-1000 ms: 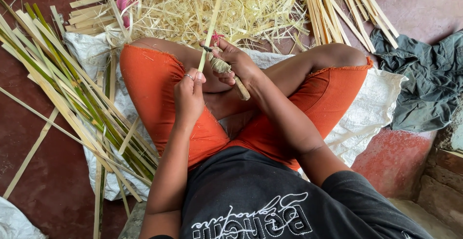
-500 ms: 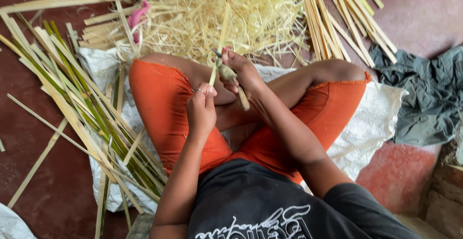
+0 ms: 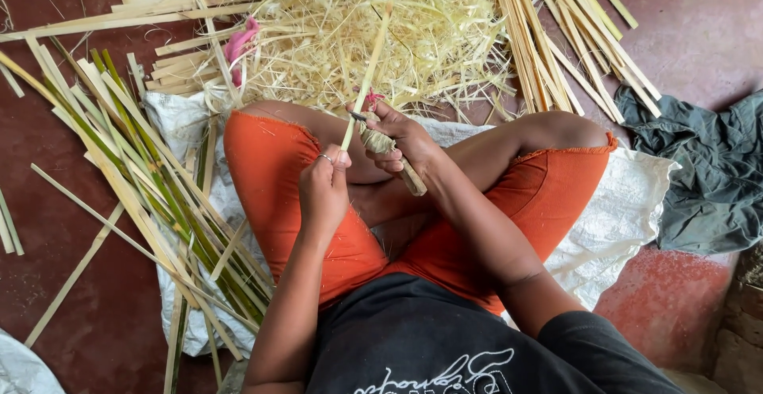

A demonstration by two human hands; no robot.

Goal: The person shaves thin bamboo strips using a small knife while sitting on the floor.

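Observation:
I sit cross-legged in orange shorts on a white woven sack (image 3: 628,219). My left hand (image 3: 322,190), a ring on one finger, pinches the near end of a long thin bamboo strip (image 3: 372,60) that runs away from me over the shavings. My right hand (image 3: 401,143) grips a knife with a wrapped wooden handle (image 3: 396,162), its blade end against the strip just above my left fingers.
A heap of pale bamboo shavings (image 3: 350,28) lies ahead, with a pink scrap (image 3: 238,44) in it. Green and pale split strips (image 3: 135,163) fan out at left. More pale slats (image 3: 556,28) lie at upper right, beside a dark green cloth (image 3: 707,171). The floor is red.
The camera view shifted slightly. My hands stay together on the strip and knife; the left hand has moved a little nearer to the right along the strip.

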